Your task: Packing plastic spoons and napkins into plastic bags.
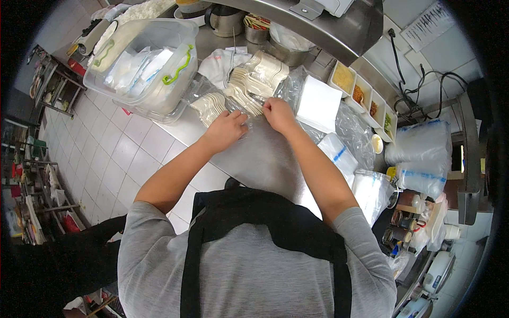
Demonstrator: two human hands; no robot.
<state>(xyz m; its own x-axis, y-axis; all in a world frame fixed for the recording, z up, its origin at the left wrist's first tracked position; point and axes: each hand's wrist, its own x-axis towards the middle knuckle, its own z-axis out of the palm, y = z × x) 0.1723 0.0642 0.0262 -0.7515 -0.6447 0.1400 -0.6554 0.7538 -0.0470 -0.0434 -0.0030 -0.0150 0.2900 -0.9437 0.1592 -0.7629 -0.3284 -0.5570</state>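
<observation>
Nearest the camera is the person's own grey T-shirt and black apron straps (275, 222), with both bare forearms reaching forward over the brushed stainless-steel counter (265, 159), which serves as the landmark here. At the middle of that counter the left hand (227, 129) lies with its fingers curled down onto a crinkled clear plastic bag (253, 123), and the right hand (278, 113) sits just beside it, its fingertips pinched on the same plastic; whether either hand also grips one of the utensils through the film is hard to tell from this height. Touching the far side of the hands, on the counter, lie fanned stacks of cream-coloured disposable plastic spoons (249, 87), some still inside the bag. To the right of them on the counter rests a square stack of white paper napkins (318, 103), and nearer the counter's right edge lie more clear bags of white packets with blue stripes (339, 153). At the counter's left end stands a large clear plastic storage box with green latch handles (148, 63), filled with wrapped white items. Along the counter's far right runs a row of small white rectangular trays (366, 98) holding yellow, brown and green condiments.
</observation>
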